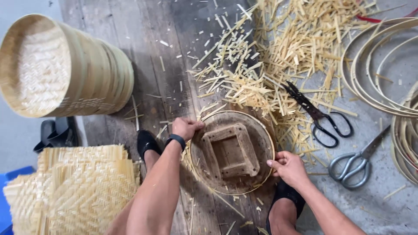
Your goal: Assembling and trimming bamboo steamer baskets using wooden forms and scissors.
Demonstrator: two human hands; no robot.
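I have both hands on the round wooden form (257,143), which lies on the plank floor (148,52) between my feet. My left hand (186,127) curls over its rim at about ten o'clock, fingers closed on the edge; my right hand (288,167) pinches the rim at about four o'clock, where a thin bamboo hoop (217,190) runs around the form's outside. A square wooden block (229,151) sits in the middle of the form (tilted a little off square to me).

Room is tight. At twelve to two o'clock a heap of bamboo offcuts (278,56) spills right up to the form's upper rim. Black scissors (320,115) lie at two o'clock, near the rim, and grey shears (357,163) at three o'clock, just beyond my right hand. Loose bamboo rings (370,65) crowd the right edge of view. At eight o'clock a stack of woven bamboo mats (74,187) lies beside my left leg, and at ten o'clock, well apart, a tall stack of bamboo steamer walls (91,74) lies on its side. The barest floor runs from eleven o'clock upward.
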